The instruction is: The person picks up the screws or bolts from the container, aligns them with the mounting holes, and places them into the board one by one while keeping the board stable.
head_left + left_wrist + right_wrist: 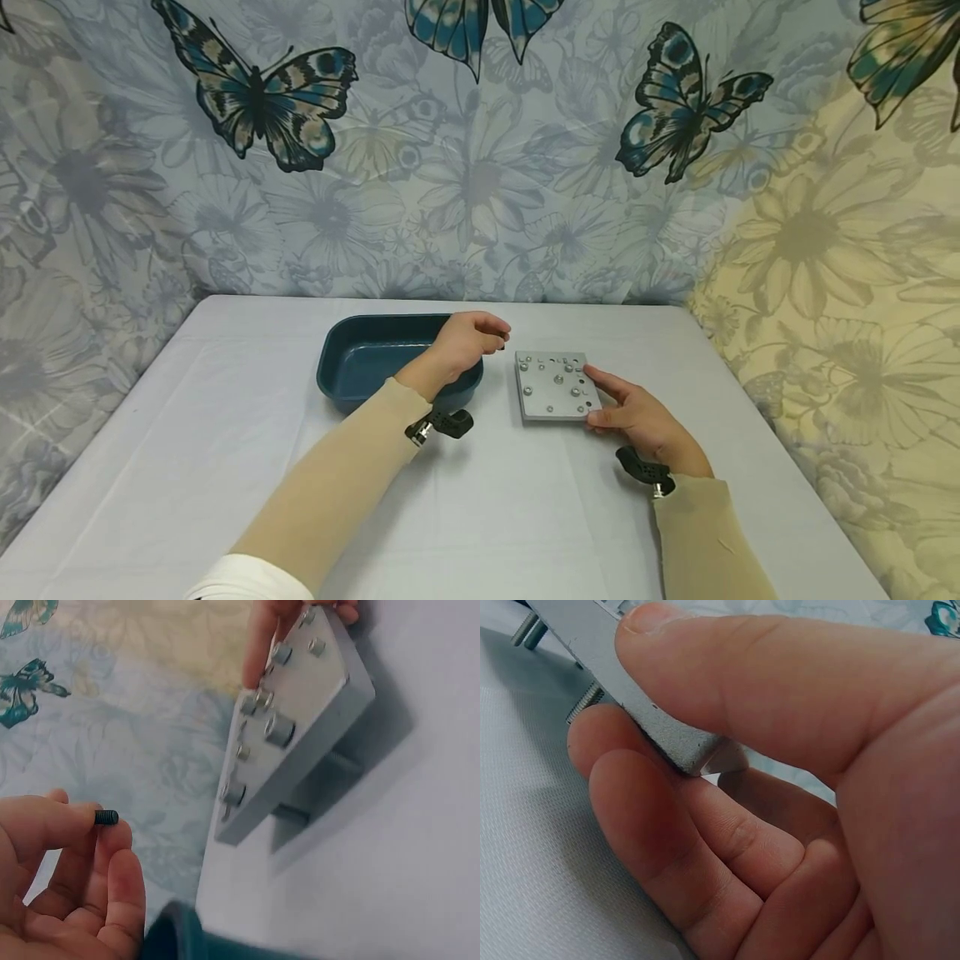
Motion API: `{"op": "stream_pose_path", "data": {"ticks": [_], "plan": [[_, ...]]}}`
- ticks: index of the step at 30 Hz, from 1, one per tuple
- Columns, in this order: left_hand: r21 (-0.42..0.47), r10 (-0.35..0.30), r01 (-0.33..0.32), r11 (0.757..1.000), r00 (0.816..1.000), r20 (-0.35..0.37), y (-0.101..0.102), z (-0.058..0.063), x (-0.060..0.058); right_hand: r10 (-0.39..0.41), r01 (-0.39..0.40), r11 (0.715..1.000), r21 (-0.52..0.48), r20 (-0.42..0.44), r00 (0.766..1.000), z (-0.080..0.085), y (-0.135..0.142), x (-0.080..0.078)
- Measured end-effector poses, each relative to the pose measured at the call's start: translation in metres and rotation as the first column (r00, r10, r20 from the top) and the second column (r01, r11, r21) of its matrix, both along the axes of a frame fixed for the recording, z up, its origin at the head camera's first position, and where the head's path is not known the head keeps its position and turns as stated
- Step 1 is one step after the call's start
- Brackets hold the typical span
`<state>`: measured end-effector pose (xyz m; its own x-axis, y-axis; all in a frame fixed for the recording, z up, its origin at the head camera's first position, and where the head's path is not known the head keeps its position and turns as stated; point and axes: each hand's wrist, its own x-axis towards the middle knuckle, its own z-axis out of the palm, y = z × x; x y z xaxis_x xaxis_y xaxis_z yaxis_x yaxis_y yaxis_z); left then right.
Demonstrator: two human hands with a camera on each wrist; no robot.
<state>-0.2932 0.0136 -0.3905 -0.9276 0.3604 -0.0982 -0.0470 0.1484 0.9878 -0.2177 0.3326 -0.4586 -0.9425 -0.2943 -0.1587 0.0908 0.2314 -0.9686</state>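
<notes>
My left hand [467, 342] hovers over the right end of the blue tub. Between its thumb and fingers it pinches a small black threaded screw [106, 817]; the screw's other end is hidden by the fingertips. To the right, my right hand [651, 423] grips the right edge of a square grey metal plate [542, 390]. Its thumb [705, 667] lies on the plate's edge, with other fingers curled underneath. Several silver socket-head screws [280, 729] stand in the plate, and threaded ends [585, 701] stick out below it. The left wrist view shows the plate raised above the table.
The dark blue tub [324, 379] stands left of the plate; little of its inside shows past the left forearm. A white cloth [525, 517] covers the table. Behind the table's far edge hangs a butterfly-and-flower patterned backdrop [480, 208].
</notes>
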Motion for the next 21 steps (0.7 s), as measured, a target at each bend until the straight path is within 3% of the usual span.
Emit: {"op": "stream_pose_path", "data": {"ticks": [4,9,21], "plan": [[-0.029,-0.016,0.015,0.999,1.000,-0.013,0.019,0.001,0.004,-0.003,0.003,1.000,-0.012,0.008,1.000,0.001,0.000,0.000],[-0.135,-0.031,0.015,0.991,0.993,-0.118,0.040,-0.002,0.004,-0.012,0.012,1.000,-0.007,0.023,1.000,0.003,-0.001,0.000],[-0.350,-0.089,-0.010,0.937,0.959,-0.268,0.072,-0.011,-0.002,-0.020,0.021,1.000,-0.018,0.035,0.999,0.004,-0.001,0.000]]}}
